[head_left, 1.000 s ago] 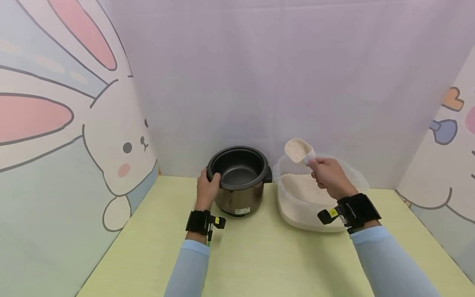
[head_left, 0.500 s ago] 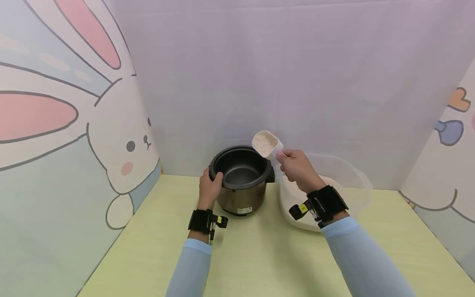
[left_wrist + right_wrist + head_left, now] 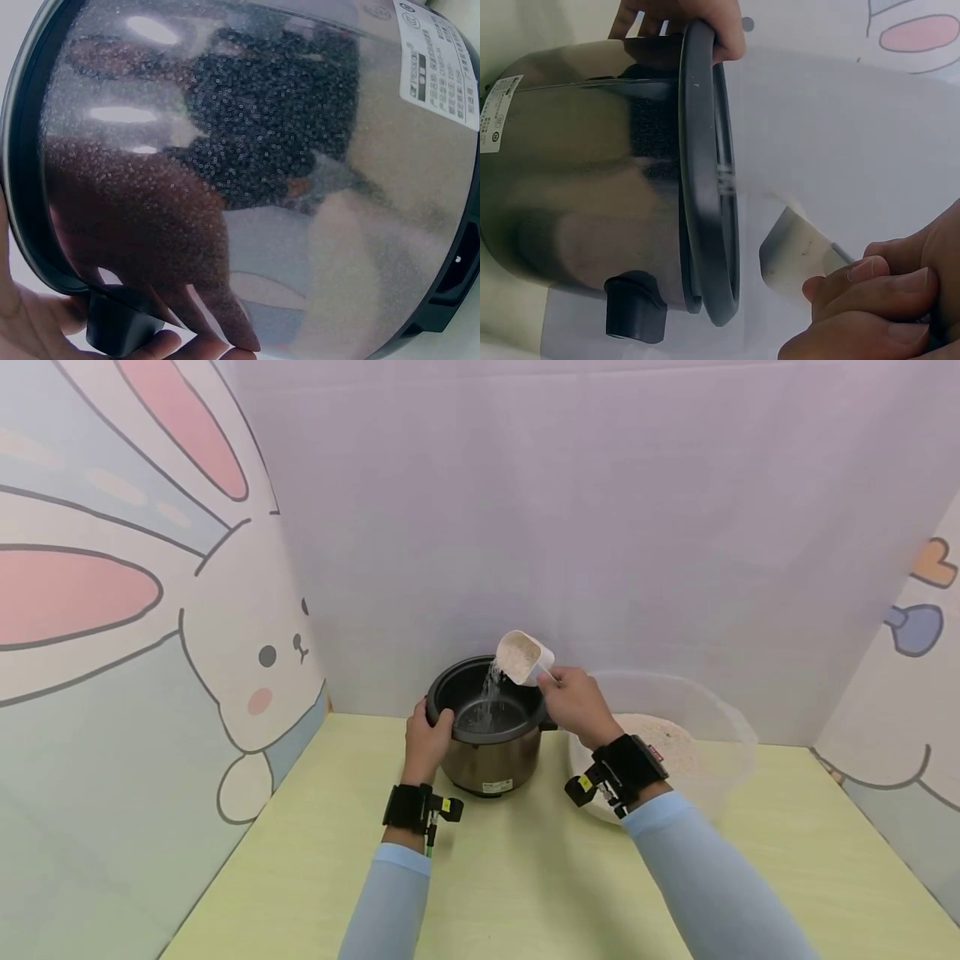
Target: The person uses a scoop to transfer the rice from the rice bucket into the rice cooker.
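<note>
A dark metallic rice cooker (image 3: 491, 764) without a lid stands on the table, its black inside showing. My left hand (image 3: 427, 741) grips its left rim, thumb over the edge; in the left wrist view, fingers lie around the black side handle (image 3: 120, 322). My right hand (image 3: 576, 703) pinches the handle of a white measuring cup (image 3: 534, 662), tilted left above the cooker. Rice (image 3: 517, 656) fills part of the cup, and a thin stream of grains (image 3: 489, 693) falls into the cooker. In the right wrist view the cup (image 3: 795, 251) hangs close to the cooker's rim (image 3: 705, 172).
To the right of the cooker is a clear plastic tub (image 3: 731, 727) of rice (image 3: 667, 739), partly covered by my right hand and wrist. A pale curtain (image 3: 645, 527) hangs right behind. Panels with a cartoon rabbit (image 3: 247, 668) flank the yellow-green table (image 3: 480, 893).
My right hand has carried the full cup left from above the tub to above the cooker and tipped it; rice now pours out. The left hand keeps its hold on the rim.
</note>
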`<control>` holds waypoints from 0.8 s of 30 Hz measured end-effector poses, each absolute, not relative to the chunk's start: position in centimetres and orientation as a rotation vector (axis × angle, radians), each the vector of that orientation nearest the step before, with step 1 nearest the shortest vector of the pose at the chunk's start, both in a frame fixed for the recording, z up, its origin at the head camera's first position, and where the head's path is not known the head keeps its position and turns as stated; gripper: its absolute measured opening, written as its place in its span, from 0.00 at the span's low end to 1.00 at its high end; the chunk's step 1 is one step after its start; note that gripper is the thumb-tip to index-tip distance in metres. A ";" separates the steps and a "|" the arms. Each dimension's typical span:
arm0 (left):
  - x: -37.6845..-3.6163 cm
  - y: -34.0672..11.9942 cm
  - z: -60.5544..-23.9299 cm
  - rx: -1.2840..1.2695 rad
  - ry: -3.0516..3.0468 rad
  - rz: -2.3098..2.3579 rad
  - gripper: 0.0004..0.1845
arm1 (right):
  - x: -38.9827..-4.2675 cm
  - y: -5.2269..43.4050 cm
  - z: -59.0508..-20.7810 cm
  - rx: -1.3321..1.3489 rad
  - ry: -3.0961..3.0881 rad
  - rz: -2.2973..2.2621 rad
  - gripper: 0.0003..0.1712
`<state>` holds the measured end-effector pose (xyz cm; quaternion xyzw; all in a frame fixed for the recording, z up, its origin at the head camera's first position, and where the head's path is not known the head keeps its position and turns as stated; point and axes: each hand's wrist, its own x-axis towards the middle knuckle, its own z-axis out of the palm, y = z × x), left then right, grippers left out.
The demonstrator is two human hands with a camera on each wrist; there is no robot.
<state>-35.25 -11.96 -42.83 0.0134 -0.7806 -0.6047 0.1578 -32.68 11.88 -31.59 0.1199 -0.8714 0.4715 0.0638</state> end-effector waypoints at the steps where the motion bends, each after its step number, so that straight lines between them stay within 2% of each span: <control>1: -35.3 -12.0 -42.9 0.041 -2.234 -1.730 0.35 | -32.8 11.8 -31.7 0.358 -2.634 1.414 0.23; 24: -35.2 -11.8 -42.7 0.042 -2.219 -1.718 0.34 | -33.7 12.3 -33.5 0.394 -2.640 1.139 0.19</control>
